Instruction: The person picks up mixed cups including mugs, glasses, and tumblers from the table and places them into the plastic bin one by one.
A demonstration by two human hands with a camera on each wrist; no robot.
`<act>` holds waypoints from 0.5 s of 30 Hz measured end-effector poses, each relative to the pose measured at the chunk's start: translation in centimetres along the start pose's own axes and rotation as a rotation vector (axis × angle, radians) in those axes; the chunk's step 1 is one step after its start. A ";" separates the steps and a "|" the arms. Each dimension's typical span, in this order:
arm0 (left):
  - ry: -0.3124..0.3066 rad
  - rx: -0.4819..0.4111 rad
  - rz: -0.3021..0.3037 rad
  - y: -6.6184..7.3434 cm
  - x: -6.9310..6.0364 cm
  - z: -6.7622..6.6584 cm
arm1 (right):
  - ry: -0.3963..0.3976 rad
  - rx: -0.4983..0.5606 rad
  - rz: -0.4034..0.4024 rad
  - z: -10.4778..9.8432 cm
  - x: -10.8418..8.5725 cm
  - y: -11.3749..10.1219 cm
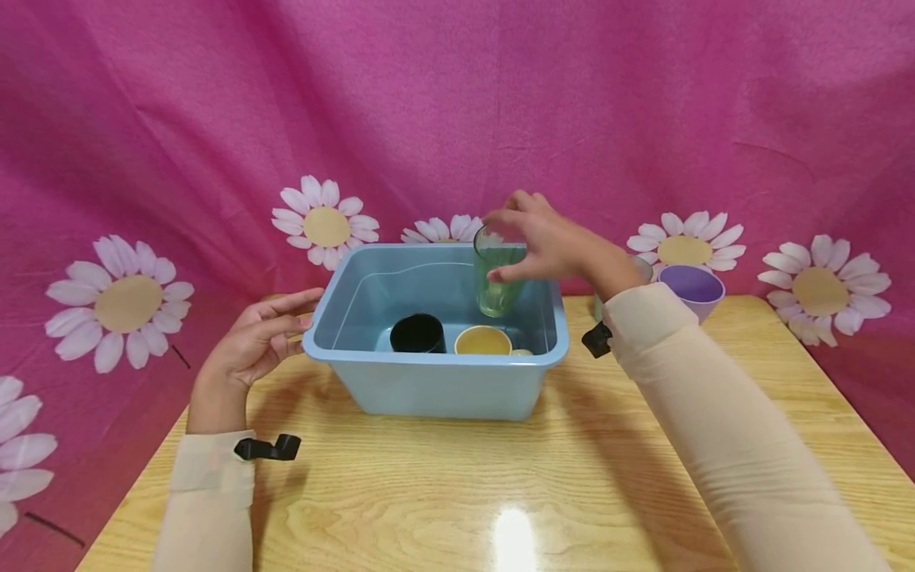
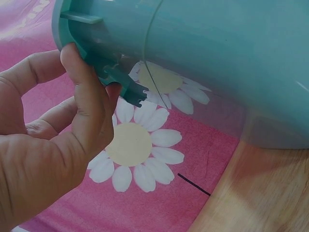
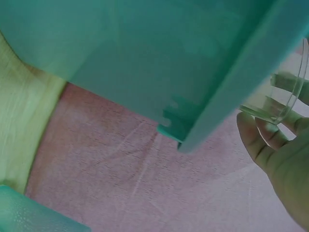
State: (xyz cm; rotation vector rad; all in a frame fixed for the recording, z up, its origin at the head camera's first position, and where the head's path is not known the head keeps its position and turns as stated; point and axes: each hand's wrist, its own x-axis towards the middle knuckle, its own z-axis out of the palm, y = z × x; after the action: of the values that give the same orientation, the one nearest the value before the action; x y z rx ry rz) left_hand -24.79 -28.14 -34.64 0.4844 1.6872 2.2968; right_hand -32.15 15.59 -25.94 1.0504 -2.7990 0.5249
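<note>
Fingers point(image 1: 509, 216) of the right hand point(image 1: 554, 238) grip a green glass point(image 1: 493, 295), partly covering it, its base inside the blue tub point(image 1: 443, 388) at far right. The left hand point(image 1: 257, 340), loosely bent, touches the left rim. The near wall partly hides a black cup point(image 1: 417, 332) and yellow cup point(image 1: 483, 342); a sleeve point(image 1: 729, 421) overlaps a purple cup point(image 1: 693, 287).

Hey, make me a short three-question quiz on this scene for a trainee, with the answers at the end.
1. What does the person's right grip hold? A) a plate B) a green glass C) a spoon
2. True or false: in the head view, the black cup in the tub sits left of the yellow cup.
3. What colour is the opaque cup outside the tub, beside the right sleeve?

Key: 1. B; 2. True; 3. Purple.
</note>
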 end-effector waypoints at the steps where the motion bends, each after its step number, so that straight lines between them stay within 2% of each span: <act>1: 0.001 0.000 0.000 0.0 0.0 0.0 | -0.004 0.000 -0.001 0.2 0.0 0.0; 15: 0.003 0.007 0.005 -0.1 0.0 -0.1 | -0.077 -0.062 -0.003 2.3 0.0 0.6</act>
State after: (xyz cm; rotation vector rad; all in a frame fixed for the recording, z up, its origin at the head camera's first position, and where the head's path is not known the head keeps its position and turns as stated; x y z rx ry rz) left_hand -24.87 -28.18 -34.76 0.4869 1.6980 2.2973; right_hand -32.52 15.17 -28.25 1.0850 -2.8593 0.4021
